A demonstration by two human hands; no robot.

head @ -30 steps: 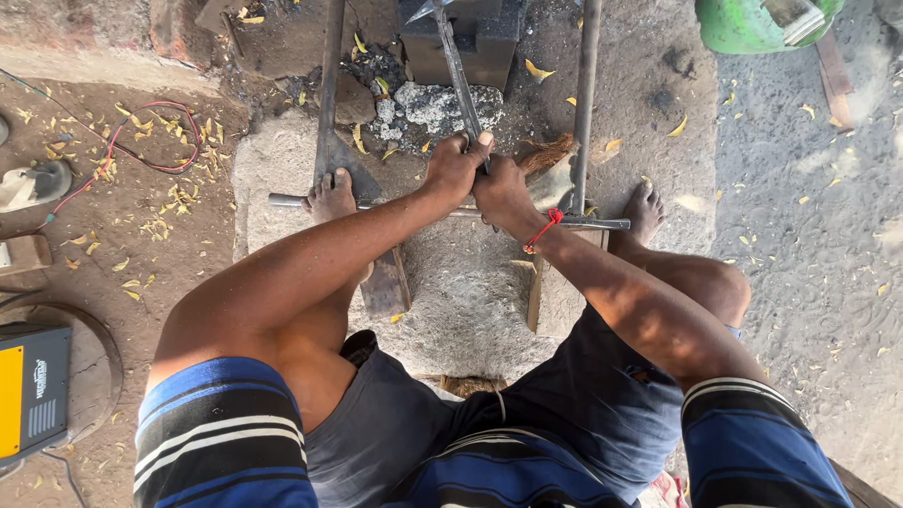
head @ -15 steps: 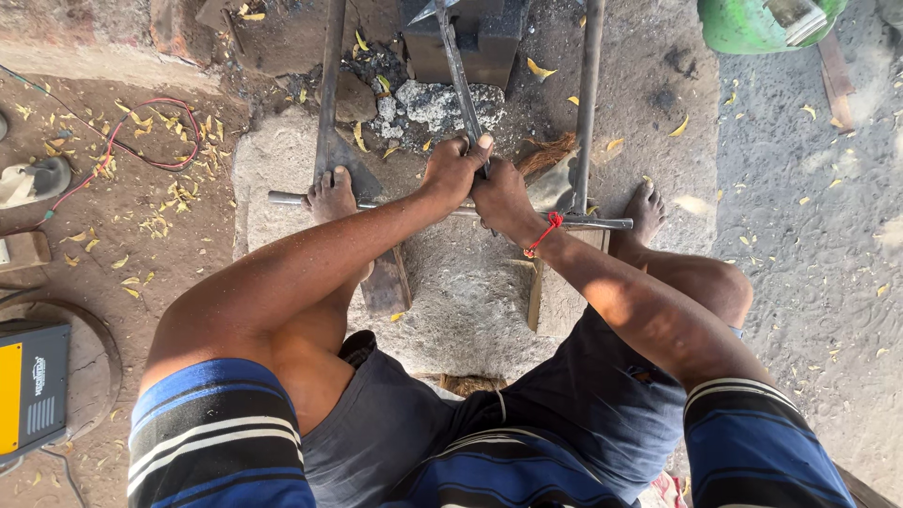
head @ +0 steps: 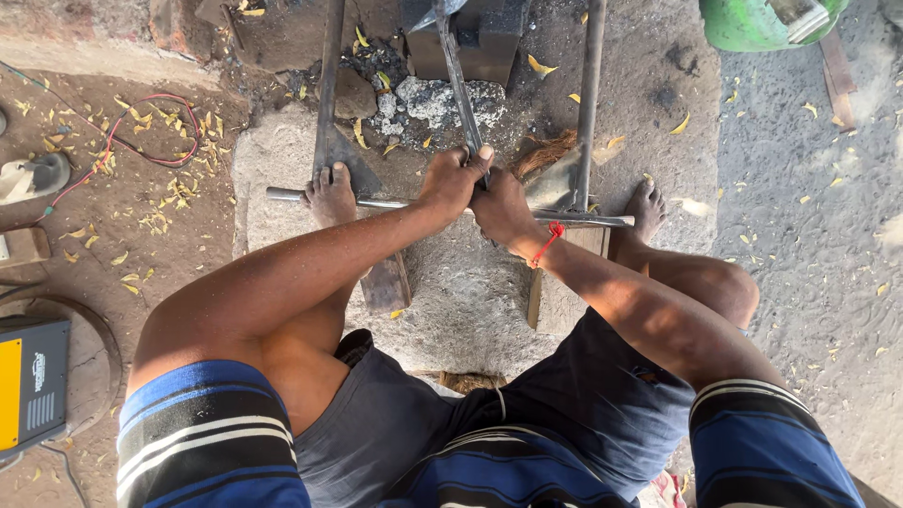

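Just above the long pipe (head: pixel 414 203) under both feet, the left hand (head: pixel 451 181) and right hand (head: pixel 503 209) wrap tight around a thin metal bar (head: pixel 458 80) pointing straight away to the dark block (head: pixel 470 38).

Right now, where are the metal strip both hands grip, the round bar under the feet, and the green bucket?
metal strip (head: pixel 455 71), head view, bare middle of its length above the hands.
round bar (head: pixel 287 195), head view, its left end.
green bucket (head: pixel 743 26), head view, its outer wall.
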